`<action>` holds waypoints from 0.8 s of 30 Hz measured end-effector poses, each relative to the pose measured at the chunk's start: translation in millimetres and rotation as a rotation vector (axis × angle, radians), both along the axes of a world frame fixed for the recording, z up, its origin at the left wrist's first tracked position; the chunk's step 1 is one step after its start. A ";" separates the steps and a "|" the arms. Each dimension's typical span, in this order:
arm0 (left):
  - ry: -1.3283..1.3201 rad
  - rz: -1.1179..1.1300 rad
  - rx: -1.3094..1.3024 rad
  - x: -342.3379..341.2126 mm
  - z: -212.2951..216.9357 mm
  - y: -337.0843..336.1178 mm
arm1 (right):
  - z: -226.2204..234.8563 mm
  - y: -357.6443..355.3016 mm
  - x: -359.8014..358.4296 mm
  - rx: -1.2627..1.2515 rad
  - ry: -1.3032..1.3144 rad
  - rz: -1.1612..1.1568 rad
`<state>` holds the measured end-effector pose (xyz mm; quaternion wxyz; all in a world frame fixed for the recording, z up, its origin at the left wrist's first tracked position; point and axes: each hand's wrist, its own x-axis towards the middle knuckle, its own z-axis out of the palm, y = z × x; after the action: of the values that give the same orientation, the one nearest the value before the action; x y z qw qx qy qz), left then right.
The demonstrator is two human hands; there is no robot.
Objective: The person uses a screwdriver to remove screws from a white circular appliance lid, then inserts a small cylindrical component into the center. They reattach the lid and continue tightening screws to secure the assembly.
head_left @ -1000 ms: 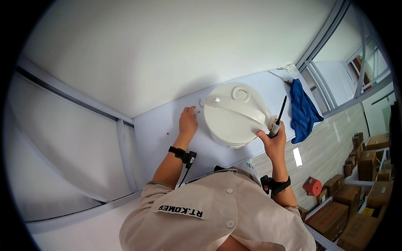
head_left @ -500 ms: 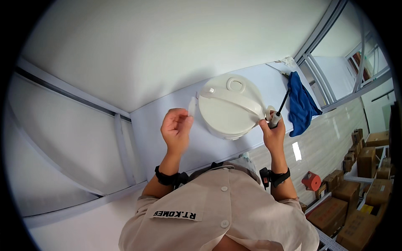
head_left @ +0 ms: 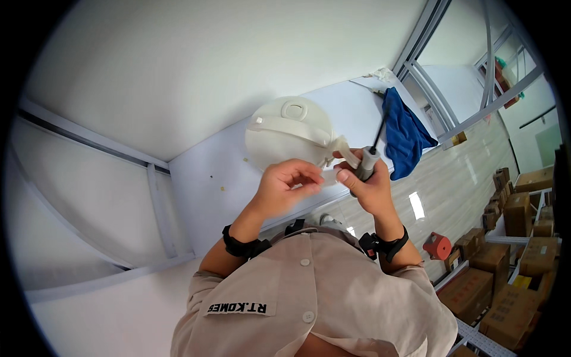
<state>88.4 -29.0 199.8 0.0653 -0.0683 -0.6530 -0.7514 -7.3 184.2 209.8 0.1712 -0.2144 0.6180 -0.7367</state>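
On the table stands a round cream-white lidded appliance (head_left: 291, 131) with a broad band across its top and an oval ring near its far edge. My right hand (head_left: 372, 187) is closed around a screwdriver (head_left: 368, 162) with a grey handle and black shaft pointing up and away. A curved cream strip (head_left: 347, 152) also sits among its fingers. My left hand (head_left: 288, 189), slightly blurred, has its fingers curled in a pinch at a small translucent white strip (head_left: 330, 177). That strip spans the gap to my right thumb; its ends are partly hidden.
A blue cloth (head_left: 406, 134) lies at the table's right end, with a crumpled white piece (head_left: 380, 74) behind it. Small yellowish bits (head_left: 222, 188) dot the white table (head_left: 205, 160). Cardboard boxes (head_left: 467, 291) and a red stool (head_left: 437, 246) stand on the floor to the right.
My left hand has moved right with the translucent strip, from beside the appliance to my right hand. My right hand has drawn slightly nearer with the screwdriver. The view has shifted.
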 end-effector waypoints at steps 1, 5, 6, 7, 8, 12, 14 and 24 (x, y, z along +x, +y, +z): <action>0.017 -0.007 -0.039 -1.9 0.9 6.2 | -1.1 4.0 -1.2 -0.001 0.007 0.034; 0.027 0.039 -0.160 -11.1 4.1 26.2 | -12.8 24.1 -11.8 0.016 0.126 0.109; 0.013 0.067 -0.182 -13.1 5.2 31.2 | -14.1 29.7 -16.0 0.033 0.175 0.125; -0.037 0.084 -0.163 -15.3 5.7 35.4 | -15.5 34.5 -19.4 0.050 0.225 0.140; -0.087 0.100 -0.143 -17.7 6.0 39.5 | -18.4 38.8 -21.4 0.108 0.250 0.114; -0.159 0.166 -0.246 -28.6 7.2 53.8 | -46.8 45.1 -32.6 0.160 0.316 0.023; 0.101 0.241 -0.678 -33.1 15.6 59.6 | -65.6 44.9 -40.1 0.108 0.164 -0.019; 0.217 0.449 -1.235 -66.0 4.3 53.8 | -167.5 27.5 -63.1 -0.152 -0.766 -0.171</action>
<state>22.4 24.8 204.1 0.2346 -0.0307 -0.9515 -0.1965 -70.5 211.7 42.4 0.3109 0.1159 0.4690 -0.8185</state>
